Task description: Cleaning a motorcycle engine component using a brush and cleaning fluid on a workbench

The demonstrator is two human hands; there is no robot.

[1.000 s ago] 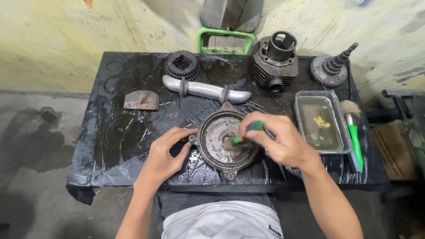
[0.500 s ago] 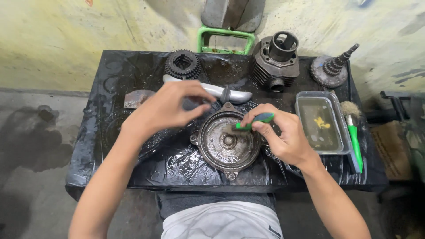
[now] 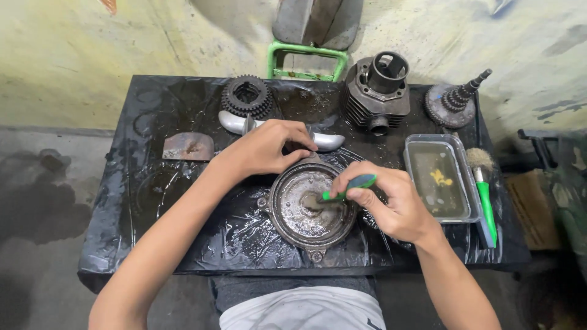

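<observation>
Round metal cover (image 3: pixel 306 211), far rim hidden under left hand (image 3: pixel 269 146).

Two hands (image 3: pixel 269 146) (image 3: pixel 391 205), two brushes (image 3: pixel 345 186) (image 3: pixel 483 183), two gears (image 3: pixel 246 96) (image 3: pixel 455 101). One cover (image 3: pixel 309 205), one cylinder (image 3: pixel 378 88), one tray (image 3: pixel 441 177), one pipe (image 3: pixel 235 122), one plate (image 3: pixel 188 146).

A single head-worn camera looks steeply down and forward over the person's own lap onto the tabletop (image 3: pixel 122 244). It sits close: both forearms enter from the bottom edge, and the left hand (image 3: pixel 269 146) and right hand (image 3: pixel 385 198) fill the centre. Beyond the hands the view reaches the wall; floor shows left of the left hand.
</observation>
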